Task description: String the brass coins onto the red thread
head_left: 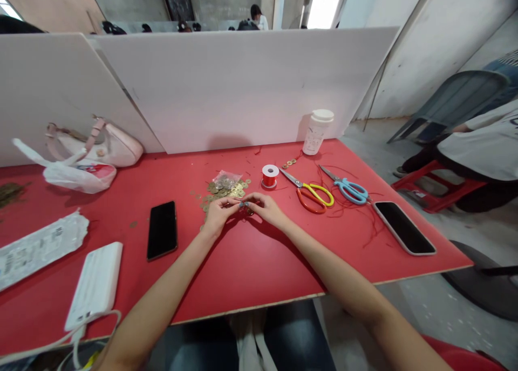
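Note:
My left hand [219, 214] and my right hand [264, 208] meet fingertip to fingertip over the red table [251, 274]. Both have their fingers pinched together. What they pinch is too small to make out, though a bit of brassy metal shows under the right fingers. Just behind the left hand lies a pile of brass-coloured coins [211, 190] with a clear plastic packet [227, 180] on top. A spool of red thread [270, 177] stands beyond the right hand. To its right are scissors with yellow and orange handles [313, 195].
Blue-handled scissors [351, 190] lie among loose red cords, near a white-edged phone [404, 228]. A lidded cup [318, 132] stands by the white partition [243, 85]. Leftward are a black phone [162, 230], a white power bank [95, 284] and a handbag [117, 144]. A person sits at far right.

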Available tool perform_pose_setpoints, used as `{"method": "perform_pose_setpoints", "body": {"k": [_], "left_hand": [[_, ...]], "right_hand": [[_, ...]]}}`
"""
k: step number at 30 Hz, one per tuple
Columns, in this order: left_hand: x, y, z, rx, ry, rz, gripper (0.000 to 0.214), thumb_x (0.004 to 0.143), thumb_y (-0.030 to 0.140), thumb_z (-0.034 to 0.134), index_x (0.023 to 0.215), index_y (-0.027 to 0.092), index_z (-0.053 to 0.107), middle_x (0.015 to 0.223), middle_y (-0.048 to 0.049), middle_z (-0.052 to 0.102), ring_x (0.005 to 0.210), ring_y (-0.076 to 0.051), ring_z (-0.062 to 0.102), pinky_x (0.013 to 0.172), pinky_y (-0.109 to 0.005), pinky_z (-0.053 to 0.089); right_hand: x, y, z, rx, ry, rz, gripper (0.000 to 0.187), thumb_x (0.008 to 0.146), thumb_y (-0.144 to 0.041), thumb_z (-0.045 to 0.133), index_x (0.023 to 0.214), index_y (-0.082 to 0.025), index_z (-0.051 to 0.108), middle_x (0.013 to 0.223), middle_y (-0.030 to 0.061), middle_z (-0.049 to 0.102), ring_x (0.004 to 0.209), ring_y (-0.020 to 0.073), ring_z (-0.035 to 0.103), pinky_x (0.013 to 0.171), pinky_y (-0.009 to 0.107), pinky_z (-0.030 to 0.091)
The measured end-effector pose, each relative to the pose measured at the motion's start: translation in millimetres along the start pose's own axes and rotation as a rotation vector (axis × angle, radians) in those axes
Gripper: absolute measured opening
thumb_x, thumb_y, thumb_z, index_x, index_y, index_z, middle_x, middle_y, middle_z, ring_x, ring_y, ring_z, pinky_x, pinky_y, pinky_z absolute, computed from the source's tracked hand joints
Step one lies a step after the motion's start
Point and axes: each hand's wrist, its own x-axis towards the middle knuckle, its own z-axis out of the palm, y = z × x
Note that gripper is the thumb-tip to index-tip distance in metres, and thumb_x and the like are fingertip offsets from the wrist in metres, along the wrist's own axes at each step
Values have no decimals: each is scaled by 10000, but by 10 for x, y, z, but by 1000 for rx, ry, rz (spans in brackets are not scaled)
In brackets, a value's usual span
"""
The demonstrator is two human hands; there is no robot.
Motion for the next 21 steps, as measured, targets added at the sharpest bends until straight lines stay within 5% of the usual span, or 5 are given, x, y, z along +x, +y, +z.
{"method": "perform_pose_setpoints", "body": {"k": [10,14,21], "left_hand": [[-9,37,9,52,12,80,272,510,377,895,618,171,754,868,-109,727,822,-230,663,750,-324,535],[-12,46,14,42,15,72,277,506,372,900,617,167,752,862,-107,729,800,-222,668,741,-323,539],[-20,-55,38,-93,47,-18,351,470,388,926,651,146,748,899,-98,728,712,-185,665,688,-316,557]], "right_hand": [[-7,-38,-9,54,28,126,178,831,-299,672,947,-168,641,856,46,723,708,151,716,632,255,565],[-16,-54,7,-50,62,32,174,832,-295,675,951,-172,644,847,44,726,723,157,704,668,279,562],[-67,-138,19,-536,213,-217,120,876,-234,654,985,-199,689,947,62,708,842,187,644,752,303,512]]}}
